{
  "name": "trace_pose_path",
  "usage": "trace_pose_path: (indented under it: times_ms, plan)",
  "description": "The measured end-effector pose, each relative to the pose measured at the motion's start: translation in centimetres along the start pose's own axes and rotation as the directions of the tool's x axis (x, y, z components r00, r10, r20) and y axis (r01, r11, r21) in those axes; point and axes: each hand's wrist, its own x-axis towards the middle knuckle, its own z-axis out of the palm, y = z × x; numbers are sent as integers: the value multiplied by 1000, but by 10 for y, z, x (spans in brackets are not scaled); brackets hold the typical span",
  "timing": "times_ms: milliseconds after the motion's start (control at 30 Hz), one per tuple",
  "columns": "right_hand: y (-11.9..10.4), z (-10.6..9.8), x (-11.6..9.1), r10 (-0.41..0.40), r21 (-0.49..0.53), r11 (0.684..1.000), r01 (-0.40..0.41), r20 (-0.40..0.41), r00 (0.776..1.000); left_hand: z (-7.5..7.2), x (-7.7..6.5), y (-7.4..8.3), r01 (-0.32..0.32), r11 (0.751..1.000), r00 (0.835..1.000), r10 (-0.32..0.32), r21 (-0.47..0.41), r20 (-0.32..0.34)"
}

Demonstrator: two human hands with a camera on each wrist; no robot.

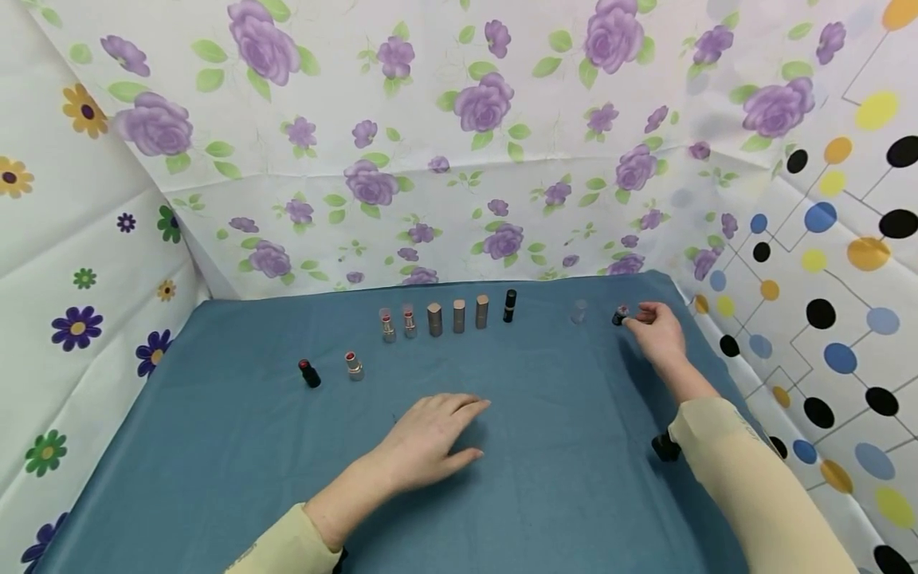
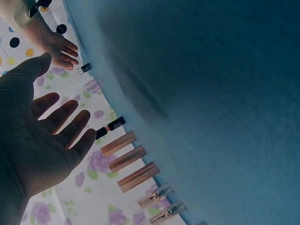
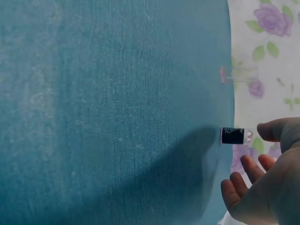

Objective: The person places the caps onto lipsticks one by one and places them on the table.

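My right hand is at the back right of the table, its thumb tip right by a short black cylinder with a clear, pinkish top. In the right wrist view its fingers are spread loosely and a gap shows between the cylinder and the fingers. To the left of that cylinder stands a clear cap. My left hand hovers palm down over the middle of the cloth, fingers relaxed and holding nothing. Beyond it, to the left, are an uncapped black lipstick and an uncapped silver lipstick.
Along the back edge runs a row: two clear-capped lipsticks, three brown-gold tubes and a black tube. Blue cloth covers the table. A flowered curtain rises behind, with patterned sheets at both sides.
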Motion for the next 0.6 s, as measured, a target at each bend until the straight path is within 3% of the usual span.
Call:
trace_pose_path:
  times_ms: [600]
  plan:
    - [0, 9, 12, -11, -174, 985, 17, 40, 999, 11, 5, 3, 20, 998, 999, -18, -53, 41]
